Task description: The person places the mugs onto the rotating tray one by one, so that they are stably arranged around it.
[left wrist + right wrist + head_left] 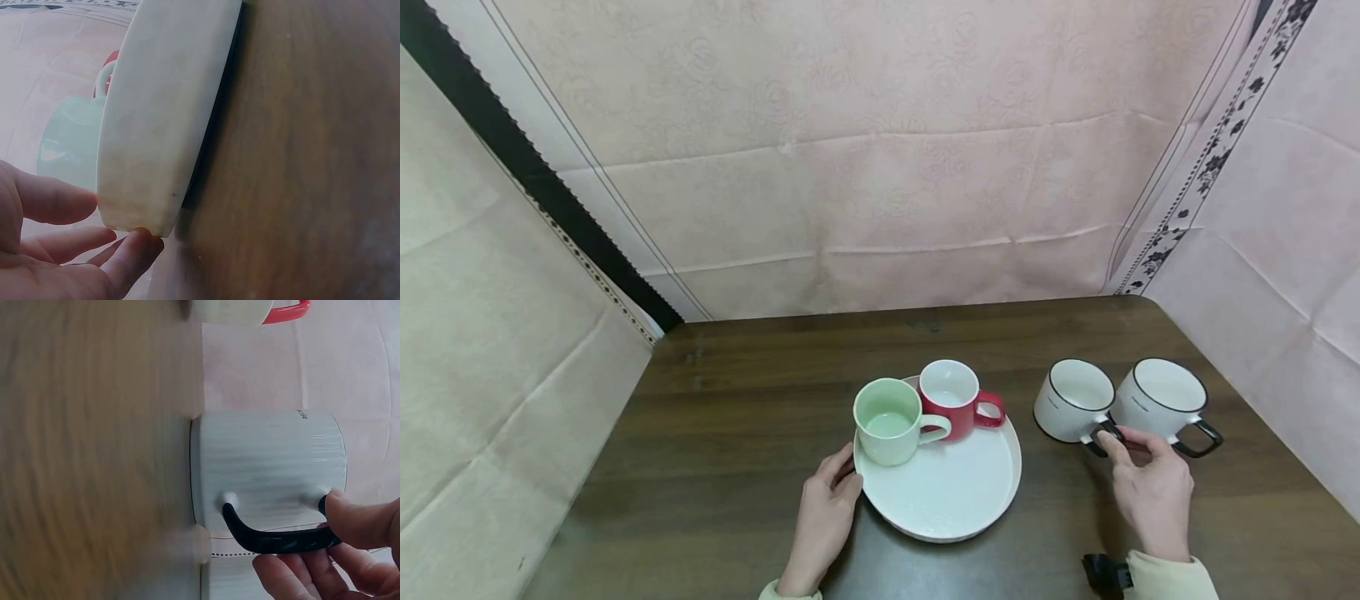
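Note:
A round white tray (951, 500) stands on the table with a light green mug (889, 421) and a red mug (955, 400), white inside, at its back left. My left hand (829, 508) grips the tray's left edge; in the left wrist view the thumb lies at the top rim and fingertips press the side wall (162, 125). To the right of the tray, my right hand (1153, 483) pinches the black handle (281, 540) of a white mug (1071, 400) with a black rim. That mug stands upright, its base at the tabletop.
A second white mug (1161, 400) with a black handle stands close to the right of the held one. The brown wooden table (715, 467) ends at hanging pale cloths (887, 167) behind and on both sides. A black band (1108, 573) circles the right wrist.

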Motion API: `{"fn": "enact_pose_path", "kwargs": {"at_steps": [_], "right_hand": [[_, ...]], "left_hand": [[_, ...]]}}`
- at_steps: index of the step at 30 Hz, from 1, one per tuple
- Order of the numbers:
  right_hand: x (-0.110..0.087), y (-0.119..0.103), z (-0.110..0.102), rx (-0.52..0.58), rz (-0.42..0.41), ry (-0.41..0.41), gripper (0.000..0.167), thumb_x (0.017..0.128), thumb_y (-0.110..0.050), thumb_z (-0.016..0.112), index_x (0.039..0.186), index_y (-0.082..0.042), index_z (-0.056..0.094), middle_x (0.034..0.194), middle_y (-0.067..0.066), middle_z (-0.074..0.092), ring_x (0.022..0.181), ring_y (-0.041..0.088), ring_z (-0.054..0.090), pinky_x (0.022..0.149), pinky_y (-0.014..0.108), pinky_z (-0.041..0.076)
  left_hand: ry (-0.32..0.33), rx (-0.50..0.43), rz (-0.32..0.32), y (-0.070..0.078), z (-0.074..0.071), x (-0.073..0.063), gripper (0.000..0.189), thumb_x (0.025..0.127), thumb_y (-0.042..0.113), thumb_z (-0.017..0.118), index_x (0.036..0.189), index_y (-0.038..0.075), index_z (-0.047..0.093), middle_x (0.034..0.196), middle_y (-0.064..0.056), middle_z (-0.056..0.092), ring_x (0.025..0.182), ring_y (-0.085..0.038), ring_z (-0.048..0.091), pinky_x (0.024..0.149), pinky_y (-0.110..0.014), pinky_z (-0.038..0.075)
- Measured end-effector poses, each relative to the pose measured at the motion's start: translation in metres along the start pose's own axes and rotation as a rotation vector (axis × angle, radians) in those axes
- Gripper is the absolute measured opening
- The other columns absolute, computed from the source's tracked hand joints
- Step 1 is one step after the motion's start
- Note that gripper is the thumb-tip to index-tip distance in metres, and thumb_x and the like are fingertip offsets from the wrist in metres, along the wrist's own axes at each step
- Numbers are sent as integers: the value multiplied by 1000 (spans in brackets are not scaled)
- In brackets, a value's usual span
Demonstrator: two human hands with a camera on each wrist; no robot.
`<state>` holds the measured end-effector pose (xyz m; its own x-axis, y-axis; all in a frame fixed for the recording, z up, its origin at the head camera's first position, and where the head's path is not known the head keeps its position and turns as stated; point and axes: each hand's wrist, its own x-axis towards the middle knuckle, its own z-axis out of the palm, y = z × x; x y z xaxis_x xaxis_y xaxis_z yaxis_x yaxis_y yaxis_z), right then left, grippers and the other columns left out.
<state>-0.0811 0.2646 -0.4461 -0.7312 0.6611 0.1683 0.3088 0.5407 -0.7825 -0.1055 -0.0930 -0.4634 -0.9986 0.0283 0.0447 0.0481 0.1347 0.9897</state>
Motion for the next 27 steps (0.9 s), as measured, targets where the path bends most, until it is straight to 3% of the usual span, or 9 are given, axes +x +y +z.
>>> {"fn": "enact_pose_path", "kwargs": {"at_steps": [7,14,17,24,27], "right_hand": [[2,2,0,-4,21,12,34,93,-26,67,112,2,67,101,24,67,83,24,57,53,25,39],[3,0,-1,8,45,73,26,91,-21,68,108,-2,69,97,17,69,63,-5,48,51,19,40],[2,-1,-1,10,62,85,25,92,-20,67,109,-1,69,98,17,68,64,-4,48,52,20,40],[2,-2,-1,19,98,93,26,93,-19,65,111,0,68,100,18,66,77,19,55,57,27,38],[1,-2,-2,17,107,93,25,93,-19,66,110,-1,68,99,18,67,73,14,54,55,26,39]], "left_hand": [[-6,5,-3,0,0,0,43,95,-2,55,136,-11,48,129,-22,54,119,-31,55,95,-27,50],[-1,9,5,1,0,0,42,94,-3,55,135,-11,48,130,-24,53,119,-32,55,95,-28,50],[-2,11,5,1,0,0,43,94,-3,55,136,-12,48,130,-24,53,119,-32,55,95,-28,50],[-4,7,6,0,0,0,43,95,-3,55,136,-11,48,130,-23,54,119,-32,55,95,-28,50],[-6,8,3,0,0,0,43,95,-2,54,136,-11,48,130,-23,53,119,-32,55,95,-28,50]]}}
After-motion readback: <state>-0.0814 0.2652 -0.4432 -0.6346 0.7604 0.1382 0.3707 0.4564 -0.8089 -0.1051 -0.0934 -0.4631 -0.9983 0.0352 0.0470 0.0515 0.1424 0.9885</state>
